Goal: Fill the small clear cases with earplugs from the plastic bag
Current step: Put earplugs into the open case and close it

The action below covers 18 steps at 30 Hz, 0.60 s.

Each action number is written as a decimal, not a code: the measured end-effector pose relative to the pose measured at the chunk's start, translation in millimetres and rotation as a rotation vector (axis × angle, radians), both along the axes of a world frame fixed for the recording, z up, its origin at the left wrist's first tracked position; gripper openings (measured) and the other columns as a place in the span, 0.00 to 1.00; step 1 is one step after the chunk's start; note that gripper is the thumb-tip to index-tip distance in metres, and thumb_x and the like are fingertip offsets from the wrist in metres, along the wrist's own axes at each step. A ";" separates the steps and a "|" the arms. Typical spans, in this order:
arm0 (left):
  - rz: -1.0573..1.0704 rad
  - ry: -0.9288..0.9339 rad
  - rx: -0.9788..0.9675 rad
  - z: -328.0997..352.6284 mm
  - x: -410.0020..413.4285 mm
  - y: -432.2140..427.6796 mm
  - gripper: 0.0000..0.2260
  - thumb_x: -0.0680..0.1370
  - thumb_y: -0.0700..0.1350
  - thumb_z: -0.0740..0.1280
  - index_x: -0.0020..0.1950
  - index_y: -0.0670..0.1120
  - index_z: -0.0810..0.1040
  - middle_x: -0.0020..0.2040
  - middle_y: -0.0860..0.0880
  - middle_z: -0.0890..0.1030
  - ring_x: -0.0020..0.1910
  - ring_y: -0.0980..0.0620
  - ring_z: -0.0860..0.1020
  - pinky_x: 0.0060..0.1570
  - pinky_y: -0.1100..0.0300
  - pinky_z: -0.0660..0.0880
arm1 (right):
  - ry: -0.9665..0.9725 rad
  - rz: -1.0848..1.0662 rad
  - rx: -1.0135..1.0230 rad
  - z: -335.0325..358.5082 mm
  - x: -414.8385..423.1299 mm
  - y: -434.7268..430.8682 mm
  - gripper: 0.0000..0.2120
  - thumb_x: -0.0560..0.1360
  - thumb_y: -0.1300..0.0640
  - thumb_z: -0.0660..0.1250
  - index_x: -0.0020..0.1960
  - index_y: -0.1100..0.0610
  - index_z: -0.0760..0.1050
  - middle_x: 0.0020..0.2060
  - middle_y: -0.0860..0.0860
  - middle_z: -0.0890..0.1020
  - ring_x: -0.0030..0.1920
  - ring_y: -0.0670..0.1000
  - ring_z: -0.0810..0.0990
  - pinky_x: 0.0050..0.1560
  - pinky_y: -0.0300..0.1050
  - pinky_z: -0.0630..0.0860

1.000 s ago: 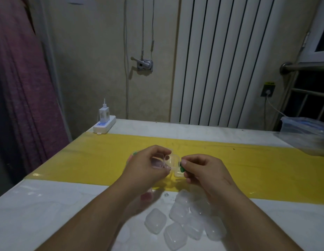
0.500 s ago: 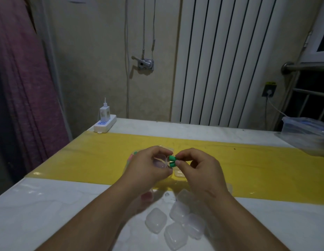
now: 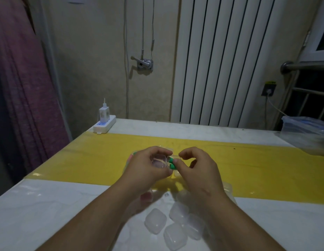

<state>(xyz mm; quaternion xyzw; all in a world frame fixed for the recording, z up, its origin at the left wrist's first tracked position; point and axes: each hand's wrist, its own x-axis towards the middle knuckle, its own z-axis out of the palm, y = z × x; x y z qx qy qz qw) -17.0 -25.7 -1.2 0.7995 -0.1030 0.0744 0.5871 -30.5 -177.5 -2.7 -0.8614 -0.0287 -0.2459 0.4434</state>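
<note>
Case (image 3: 158, 161) gripped open in my left hand (image 3: 146, 169); right hand (image 3: 198, 172) pinches earplugs (image 3: 172, 163) at its rim; spare cases (image 3: 174, 228) near it look unfilled.

far left corner: white power strip (image 3: 104, 126), charger (image 3: 104, 113) plugged in
across the table (image 3: 39, 205): glossy yellow sheet (image 3: 257, 160)
back wall: white radiator (image 3: 230, 60)
left: purple curtain (image 3: 21, 87)
right edge: clear plastic tub (image 3: 306, 134)

White table (image 3: 49, 205), yellow strip (image 3: 266, 169) across; clear cases (image 3: 175, 227) near edge, power strip (image 3: 104, 124) far-left, container (image 3: 306, 134) far-right.
</note>
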 end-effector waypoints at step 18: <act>-0.178 0.112 -0.395 2.4 -0.9 -1.3 0.07 0.78 0.33 0.66 0.53 0.41 0.79 0.45 0.42 0.85 0.42 0.46 0.82 0.46 0.55 0.81 | 0.191 0.193 0.799 11.3 -5.5 2.6 0.13 0.81 0.55 0.62 0.48 0.63 0.80 0.33 0.57 0.81 0.32 0.50 0.77 0.36 0.47 0.78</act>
